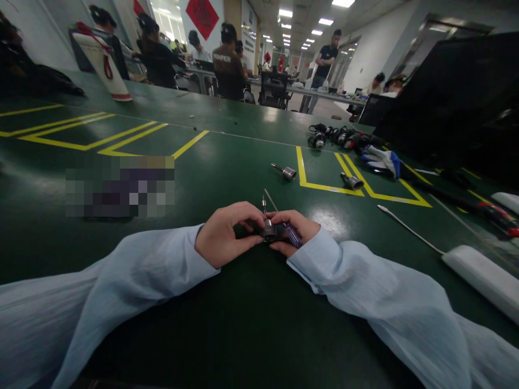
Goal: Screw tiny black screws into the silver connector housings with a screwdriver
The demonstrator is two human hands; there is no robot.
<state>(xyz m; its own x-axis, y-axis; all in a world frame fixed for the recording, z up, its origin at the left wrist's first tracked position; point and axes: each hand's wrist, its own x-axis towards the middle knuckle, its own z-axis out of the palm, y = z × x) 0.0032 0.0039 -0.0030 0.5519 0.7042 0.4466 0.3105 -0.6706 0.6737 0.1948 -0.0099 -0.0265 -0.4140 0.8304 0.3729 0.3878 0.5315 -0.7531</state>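
Both of my hands meet over the green table, close in front of me. My left hand (229, 232) is closed, its thumb and fingers pinching a metal hole saw (268, 232) whose cup faces me and whose shank points away. My right hand (298, 227) is closed too, wrapped round a screwdriver with a purple see-through handle (293, 235); its thin shaft points forward beside the hole saw's shank. The right fingertips also touch the hole saw's side. Two similar hole saws lie beyond my hands, a nearer hole saw (288, 173) and another hole saw (353, 182) farther right.
Yellow tape lines (330, 188) mark the green table (227, 324). At right lie a blue-and-white glove (381, 160), dark corded gear (319, 140), a white power strip (478, 273) with its cable, and a large black screen (458, 92). A blurred patch covers something at left. People sit farther back.
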